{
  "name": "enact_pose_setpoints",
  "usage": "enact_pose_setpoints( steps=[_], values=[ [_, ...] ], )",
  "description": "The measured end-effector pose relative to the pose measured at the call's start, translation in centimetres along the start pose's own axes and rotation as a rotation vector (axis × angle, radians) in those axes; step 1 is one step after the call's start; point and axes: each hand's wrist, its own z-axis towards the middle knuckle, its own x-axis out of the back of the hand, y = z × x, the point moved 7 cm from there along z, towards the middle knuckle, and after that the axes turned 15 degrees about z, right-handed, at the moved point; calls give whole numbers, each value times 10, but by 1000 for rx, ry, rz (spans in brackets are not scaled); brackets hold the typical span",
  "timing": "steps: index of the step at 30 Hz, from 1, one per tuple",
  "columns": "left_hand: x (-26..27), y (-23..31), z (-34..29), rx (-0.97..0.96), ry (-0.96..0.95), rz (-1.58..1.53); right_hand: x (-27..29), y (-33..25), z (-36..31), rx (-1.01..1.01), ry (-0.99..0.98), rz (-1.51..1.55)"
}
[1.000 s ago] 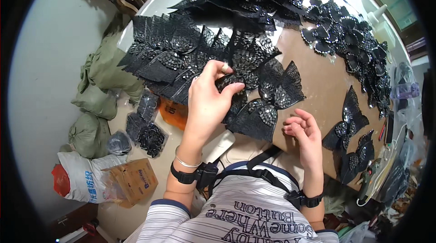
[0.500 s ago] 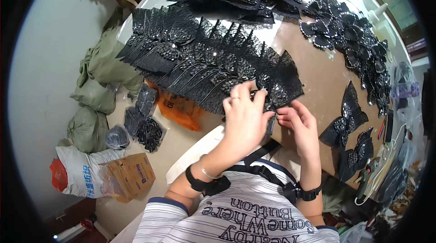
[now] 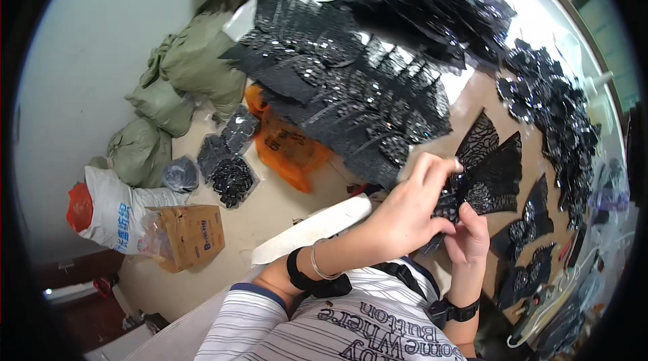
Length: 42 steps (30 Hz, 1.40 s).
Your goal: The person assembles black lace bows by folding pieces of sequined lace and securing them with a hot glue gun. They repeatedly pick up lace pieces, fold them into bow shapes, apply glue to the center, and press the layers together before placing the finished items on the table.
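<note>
Between both hands is a black lace appliqué [image 3: 496, 175] with sequined, wing-like points that fan out up and to the right. My left hand [image 3: 415, 206] is closed on its gathered inner end, fingertips and thumb pinching it. From below, my right hand [image 3: 467, 236] grips the same piece, its thumb pressed on the edge. Left of it, a long overlapping row of similar black appliqués [image 3: 344, 84] lies along the table edge. Two more butterfly-like appliqués [image 3: 530, 219] rest on the brown tabletop to the right of my hands.
A pile of black pieces [image 3: 425, 7] fills the table's far side; black flower-like trims [image 3: 550, 118] curve down its right. Scissors [image 3: 533, 307] and a white cord lie at lower right. Green sacks [image 3: 145, 152], an orange bag [image 3: 287, 148] and a cardboard box [image 3: 196, 236] stand on the floor at left.
One black appliqué has come away from the row's right end and is now in both hands, further right. The whole view has also shifted and tilted.
</note>
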Motion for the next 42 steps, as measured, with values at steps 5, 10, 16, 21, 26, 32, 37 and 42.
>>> enact_pose_setpoints(
  steps=[5, 10, 16, 21, 26, 32, 37, 42],
  values=[
    [103, -22, 8, -19, 366, 395, -38, 20, 26, -34, -18, -88],
    [194, -116, 36, 189, 531, 1015, -36, 37, 38, -3, 60, -96],
    [179, -126, 38, 200, 538, 992, -19, 32, 34, 97, 131, -191],
    [204, -134, 28, 242, 557, 408, -21, 29, 30, -133, -46, 191],
    [189, -105, 4, 254, 427, -54, -32, 25, 28, -173, -160, 411],
    [100, -38, 7, -40, 207, 189, -28, 17, 22, -132, -347, 497],
    [23, -12, 0, -39, -50, -201, -18, -3, 4, -72, -236, 513],
    [-12, 7, 8, -49, -124, -127, 3, -27, -15, 82, -136, 413]
  ],
)
